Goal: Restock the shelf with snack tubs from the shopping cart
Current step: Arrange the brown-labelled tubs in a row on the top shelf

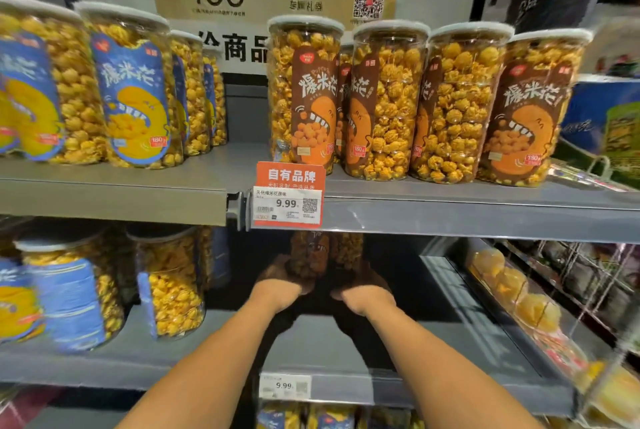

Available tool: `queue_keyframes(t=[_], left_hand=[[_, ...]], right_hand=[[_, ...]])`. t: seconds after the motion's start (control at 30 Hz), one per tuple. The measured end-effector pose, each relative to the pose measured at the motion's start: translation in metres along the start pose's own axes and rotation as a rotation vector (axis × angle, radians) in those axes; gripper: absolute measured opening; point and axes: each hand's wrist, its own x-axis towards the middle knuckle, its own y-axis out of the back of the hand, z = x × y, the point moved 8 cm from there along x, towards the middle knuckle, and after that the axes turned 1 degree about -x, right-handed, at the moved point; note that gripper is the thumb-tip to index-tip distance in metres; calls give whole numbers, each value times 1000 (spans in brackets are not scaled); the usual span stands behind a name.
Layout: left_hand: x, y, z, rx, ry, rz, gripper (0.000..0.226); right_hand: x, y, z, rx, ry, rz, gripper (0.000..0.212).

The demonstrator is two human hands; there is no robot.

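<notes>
Both my arms reach deep into the dark middle shelf (346,356). My left hand (280,281) is wrapped around a brown-label popcorn tub (310,255) near its base. My right hand (363,284) grips a second brown-label tub (349,248) beside it. Shadow under the upper shelf hides the tops of both tubs and most of my fingers. On the upper shelf (450,206) stand several brown-label tubs (384,102) in a row. The shopping cart is out of view.
Blue-label popcorn tubs (131,85) fill the upper shelf's left side, and more blue-label tubs (169,283) stand on the middle shelf's left. An orange price tag (289,194) hangs on the upper shelf edge. A wire rack of packaged goods (540,310) stands at right.
</notes>
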Motion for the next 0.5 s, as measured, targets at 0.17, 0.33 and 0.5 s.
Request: queue_keyframes(t=[0.17,0.33,0.5], left_hand=[[-71,24,-12,210,30,-85,88],[-133,56,-26,279,39,-97,92],[-199,104,-54,262,67,-21,91]], right_hand=[[-71,-2,-21,-23,-30,-26,66],[-135,-16,-57,-71,87,-89,73],[-197,-48,-94,-127,207,-164,63]])
